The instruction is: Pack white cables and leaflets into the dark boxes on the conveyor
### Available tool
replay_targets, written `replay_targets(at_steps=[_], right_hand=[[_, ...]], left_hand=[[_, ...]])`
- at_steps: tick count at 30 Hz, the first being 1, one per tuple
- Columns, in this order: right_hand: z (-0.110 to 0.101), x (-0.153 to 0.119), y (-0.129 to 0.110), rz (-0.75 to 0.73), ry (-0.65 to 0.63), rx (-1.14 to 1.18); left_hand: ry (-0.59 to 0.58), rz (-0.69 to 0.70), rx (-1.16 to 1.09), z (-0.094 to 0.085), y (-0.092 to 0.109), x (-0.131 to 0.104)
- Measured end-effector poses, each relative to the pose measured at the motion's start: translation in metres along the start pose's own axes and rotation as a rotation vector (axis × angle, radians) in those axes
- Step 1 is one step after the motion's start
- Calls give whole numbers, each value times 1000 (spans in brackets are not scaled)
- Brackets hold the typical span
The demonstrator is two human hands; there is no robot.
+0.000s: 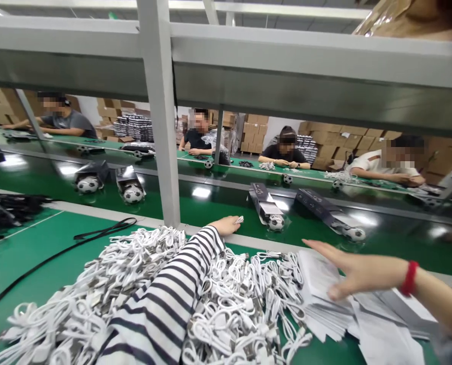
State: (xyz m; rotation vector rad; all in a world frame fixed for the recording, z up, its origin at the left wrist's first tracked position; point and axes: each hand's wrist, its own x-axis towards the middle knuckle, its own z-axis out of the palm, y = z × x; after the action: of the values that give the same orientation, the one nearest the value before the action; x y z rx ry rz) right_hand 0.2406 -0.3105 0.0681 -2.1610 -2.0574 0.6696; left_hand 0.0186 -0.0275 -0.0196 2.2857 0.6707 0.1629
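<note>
My left hand [227, 226], at the end of a black-and-white striped sleeve, is closed on a small white cable [239, 220] near the belt's edge. The sleeve lies across a large heap of coiled white cables [233, 294]. My right hand [366, 274], with a red band at the wrist, is spread open above a stack of folded white papers [321, 299]. Beyond my hands, on the dark green belt, lie an open dark box with a soccer-style ball [276, 222] at its end and another box with a ball [355, 233].
A grey upright post [161, 126] and overhead shelf stand before me. Two more boxed balls [133, 193] are on the belt at left. Black cables [9, 213] lie far left, with a black strap [104, 229]. Several people sit across the belt, cartons [254, 132] behind them.
</note>
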Motion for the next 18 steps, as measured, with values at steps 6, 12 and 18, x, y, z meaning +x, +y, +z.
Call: replay_targets(at_steps=[6, 12, 18], right_hand=[[37, -17, 27, 117, 109, 41], [35, -23, 19, 97, 266, -4], [64, -20, 65, 190, 500, -142]], left_hand=[[49, -7, -21, -4, 9, -11], [140, -60, 47, -11, 10, -13], [247, -59, 30, -11, 10, -10]])
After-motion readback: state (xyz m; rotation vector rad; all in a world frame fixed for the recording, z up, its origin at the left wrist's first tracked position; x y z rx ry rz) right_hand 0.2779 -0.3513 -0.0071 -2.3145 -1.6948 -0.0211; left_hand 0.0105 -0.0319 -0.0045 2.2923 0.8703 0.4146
